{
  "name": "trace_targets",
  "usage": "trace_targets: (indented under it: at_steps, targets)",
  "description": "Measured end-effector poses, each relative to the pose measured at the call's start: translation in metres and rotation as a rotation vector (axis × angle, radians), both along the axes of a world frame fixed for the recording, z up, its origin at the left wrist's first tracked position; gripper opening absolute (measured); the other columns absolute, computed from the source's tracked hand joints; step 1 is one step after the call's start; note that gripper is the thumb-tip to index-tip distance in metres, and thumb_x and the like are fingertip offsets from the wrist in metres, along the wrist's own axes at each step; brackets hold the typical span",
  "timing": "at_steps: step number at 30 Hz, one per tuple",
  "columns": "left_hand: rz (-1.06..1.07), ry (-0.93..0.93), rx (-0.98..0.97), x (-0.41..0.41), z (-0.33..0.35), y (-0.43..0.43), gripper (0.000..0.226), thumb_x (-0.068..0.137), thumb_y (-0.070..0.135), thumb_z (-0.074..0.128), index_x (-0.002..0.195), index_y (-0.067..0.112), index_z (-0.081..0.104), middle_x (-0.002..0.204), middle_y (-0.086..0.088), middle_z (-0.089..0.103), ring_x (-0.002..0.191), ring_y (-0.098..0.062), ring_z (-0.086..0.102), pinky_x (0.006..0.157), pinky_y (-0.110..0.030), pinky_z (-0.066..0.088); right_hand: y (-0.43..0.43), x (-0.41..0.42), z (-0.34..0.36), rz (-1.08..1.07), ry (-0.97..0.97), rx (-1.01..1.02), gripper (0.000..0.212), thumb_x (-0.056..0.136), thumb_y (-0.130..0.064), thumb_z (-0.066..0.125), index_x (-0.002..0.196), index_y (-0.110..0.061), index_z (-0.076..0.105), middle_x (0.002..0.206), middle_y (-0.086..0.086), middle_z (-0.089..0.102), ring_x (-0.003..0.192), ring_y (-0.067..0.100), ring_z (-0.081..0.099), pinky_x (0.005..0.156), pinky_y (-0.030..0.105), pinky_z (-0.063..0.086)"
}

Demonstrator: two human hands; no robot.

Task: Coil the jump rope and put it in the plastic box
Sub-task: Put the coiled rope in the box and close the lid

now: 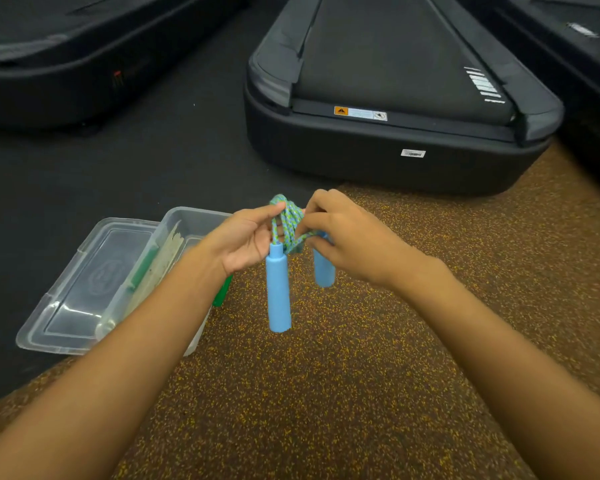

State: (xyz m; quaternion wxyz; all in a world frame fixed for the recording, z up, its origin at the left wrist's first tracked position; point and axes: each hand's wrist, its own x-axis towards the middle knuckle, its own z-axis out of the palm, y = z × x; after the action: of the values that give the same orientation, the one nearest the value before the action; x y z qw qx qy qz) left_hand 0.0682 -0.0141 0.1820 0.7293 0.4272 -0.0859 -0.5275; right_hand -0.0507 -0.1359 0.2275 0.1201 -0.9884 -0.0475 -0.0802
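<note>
A jump rope (286, 225) with a blue-green braided cord is bunched into loops between both hands, above the speckled floor. Its two light blue handles hang down: one long handle (278, 289) under my left hand (246, 239), the other handle (324, 268) partly hidden behind my right hand (343, 237). Both hands pinch the coiled cord at its top. The clear plastic box (191, 216) stands open on the floor to the left, partly covered by my left forearm, with a green-handled item and pale cord inside.
The box's clear lid (87, 285) lies beside it on the left. A black treadmill (395, 98) fills the far middle, with others at the far left and right. Brown speckled rubber flooring (326, 393) spreads below my arms.
</note>
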Motion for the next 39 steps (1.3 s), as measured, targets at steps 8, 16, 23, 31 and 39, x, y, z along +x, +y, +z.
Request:
trace_targets:
  at_steps: [8, 16, 23, 31, 39]
  targets:
    - [-0.25, -0.059, 0.105, -0.002, 0.002, 0.002, 0.03, 0.082, 0.017, 0.052, 0.104, 0.0, 0.06, 0.093, -0.015, 0.071, 0.083, -0.023, 0.07, 0.079, -0.035, 0.056, -0.011, 0.001, 0.008, 0.037, 0.182, 0.041, 0.021, 0.085, -0.01, 0.053, 0.104, -0.011, 0.062, 0.107, 0.009, 0.052, 0.102, 0.022, 0.05, 0.086, 0.033, 0.037]
    - [-0.473, -0.155, 0.174, -0.015, 0.009, -0.001, 0.044, 0.085, 0.034, 0.046, 0.104, -0.002, 0.064, 0.096, -0.021, 0.071, 0.084, -0.025, 0.071, 0.083, -0.035, 0.056, -0.013, 0.004, 0.015, 0.05, 0.168, 0.185, 0.03, 0.069, -0.003, 0.061, 0.097, -0.011, 0.053, 0.093, -0.002, 0.046, 0.09, 0.015, 0.043, 0.083, 0.033, 0.04]
    - [-0.538, -0.163, 0.263, -0.019, 0.02, -0.004, 0.084, 0.087, 0.065, 0.018, 0.084, -0.006, 0.062, 0.07, -0.015, 0.07, 0.058, -0.018, 0.068, 0.058, -0.025, 0.057, -0.022, 0.004, 0.011, 0.041, 0.273, 0.569, 0.04, 0.071, 0.003, 0.065, 0.107, -0.007, 0.051, 0.112, 0.012, 0.052, 0.106, 0.022, 0.051, 0.091, 0.027, 0.043]
    - [-0.467, -0.234, 0.359, -0.028, 0.02, -0.009, 0.079, 0.085, 0.071, 0.017, 0.058, 0.005, 0.052, 0.041, -0.003, 0.053, 0.031, -0.009, 0.048, 0.036, -0.016, 0.044, -0.031, 0.001, -0.006, -0.019, 0.399, 0.974, 0.03, 0.079, -0.01, 0.067, 0.107, -0.011, 0.057, 0.111, 0.007, 0.062, 0.099, 0.008, 0.058, 0.094, 0.026, 0.046]
    - [-0.388, -0.322, 0.444, -0.026, 0.004, -0.013, 0.079, 0.083, 0.073, 0.023, 0.039, 0.014, 0.051, 0.033, 0.002, 0.044, 0.026, -0.007, 0.039, 0.035, -0.015, 0.039, -0.026, 0.0, -0.024, -0.121, 0.504, 1.036, 0.035, 0.081, -0.013, 0.064, 0.115, -0.011, 0.057, 0.092, 0.001, 0.068, 0.083, 0.006, 0.063, 0.078, 0.021, 0.048]
